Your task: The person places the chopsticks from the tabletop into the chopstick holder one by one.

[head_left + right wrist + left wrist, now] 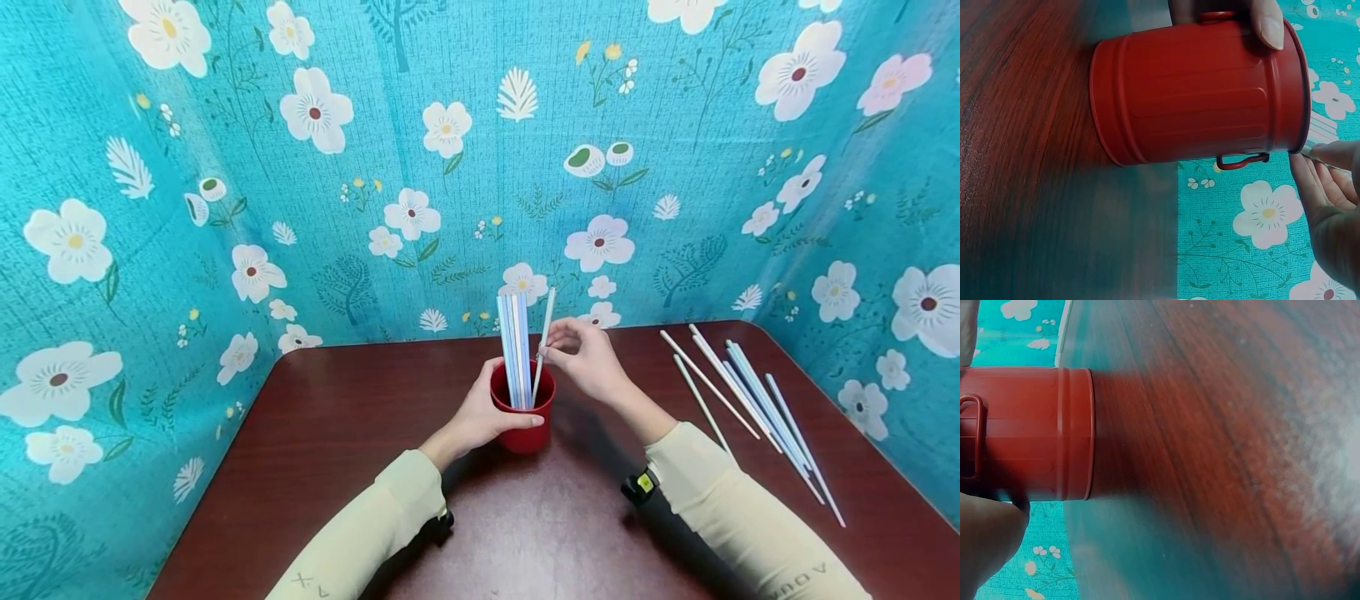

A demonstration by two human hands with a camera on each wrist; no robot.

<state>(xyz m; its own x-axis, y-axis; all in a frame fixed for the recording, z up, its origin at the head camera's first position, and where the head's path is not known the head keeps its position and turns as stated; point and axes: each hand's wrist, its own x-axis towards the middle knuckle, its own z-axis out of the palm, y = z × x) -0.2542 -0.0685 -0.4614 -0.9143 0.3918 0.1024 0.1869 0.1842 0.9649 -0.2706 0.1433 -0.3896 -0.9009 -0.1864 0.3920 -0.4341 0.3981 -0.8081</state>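
Note:
A small red bucket (525, 437) with little side handles stands upright on the table. My left hand (478, 414) grips it round the left side, its thumb across the front near the rim. Several pale blue and white straws (513, 346) stand inside the bucket. With thumb and fingertips my right hand (591, 365) pinches one pale green straw (546, 321), whose lower end is inside the bucket at the right. In the right wrist view the right hand (1335, 212) is beside the bucket's rim. The straws' lower ends are hidden by the bucket wall.
On the right of the dark red-brown table (315, 433) lie several loose straws (765, 408), white, pale green and blue, spread at a slant. A turquoise flowered cloth (465, 208) hangs behind the table and at both sides.

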